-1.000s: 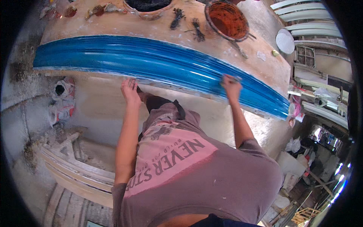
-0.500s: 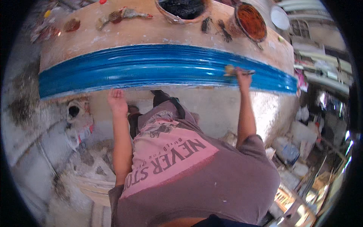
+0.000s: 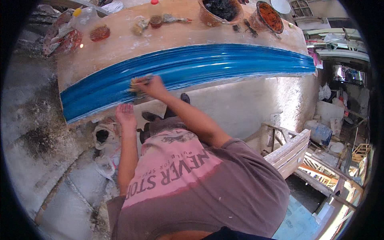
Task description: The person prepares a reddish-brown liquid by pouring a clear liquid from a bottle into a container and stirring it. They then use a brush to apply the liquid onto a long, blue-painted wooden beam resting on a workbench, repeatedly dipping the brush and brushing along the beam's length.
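Note:
A long, glossy blue ridged moulding point(image 3: 224, 60) lies along the near edge of a wooden tabletop point(image 3: 116, 50), curved by the lens. My right hand point(image 3: 155, 87) grips a brush point(image 3: 135, 85) whose pale bristles rest on the blue surface, left of the middle. The brush's handle is partly hidden by my fingers. At the front edge of the moulding, a little left of the brush, my left hand point(image 3: 126, 113) is open with its fingers stretched toward the edge. It holds nothing.
Across the table's far side stand a bowl point(image 3: 205, 15) of black material, a bucket point(image 3: 256, 21) with orange inside, a red-capped bottle point(image 3: 155, 15) and a yellow-capped clear jug point(image 3: 86, 18). A pale plank structure point(image 3: 290, 154) is at my right.
My right hand has carried the brush far leftward along the moulding, close to my left hand. My left hand stays at the front edge. The whole view has shifted.

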### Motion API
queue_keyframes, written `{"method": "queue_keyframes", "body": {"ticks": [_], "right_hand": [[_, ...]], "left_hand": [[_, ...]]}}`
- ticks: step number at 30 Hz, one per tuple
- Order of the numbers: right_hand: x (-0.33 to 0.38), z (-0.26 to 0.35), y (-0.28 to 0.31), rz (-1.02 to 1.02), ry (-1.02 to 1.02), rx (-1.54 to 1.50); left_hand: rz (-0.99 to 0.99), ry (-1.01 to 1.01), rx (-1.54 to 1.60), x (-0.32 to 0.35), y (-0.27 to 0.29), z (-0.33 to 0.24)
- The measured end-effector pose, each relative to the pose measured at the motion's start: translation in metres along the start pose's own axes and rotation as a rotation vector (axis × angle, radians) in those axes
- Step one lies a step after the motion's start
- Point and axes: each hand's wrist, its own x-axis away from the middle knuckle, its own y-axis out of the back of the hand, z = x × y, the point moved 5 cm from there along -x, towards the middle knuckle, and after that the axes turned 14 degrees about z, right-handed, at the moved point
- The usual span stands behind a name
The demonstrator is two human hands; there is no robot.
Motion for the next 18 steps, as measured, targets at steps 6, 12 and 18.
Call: {"method": "queue_keyframes", "body": {"ticks": [6, 12, 18], "right_hand": [[0.163, -0.153, 0.261, -0.688, -0.374, 0.407], [0.076, -0.039, 0.179, -0.529, -0.344, 0.693], [-0.094, 0.086, -0.156, -0.067, 0.103, 0.056]], "left_hand": [[-0.075, 0.030, -0.034, -0.010, 0.027, -0.044], [-0.161, -0.072, -0.038, -0.020, 0.059, -0.107], [-0.135, -0.082, 0.023, -0.042, 0.080, -0.169]]}}
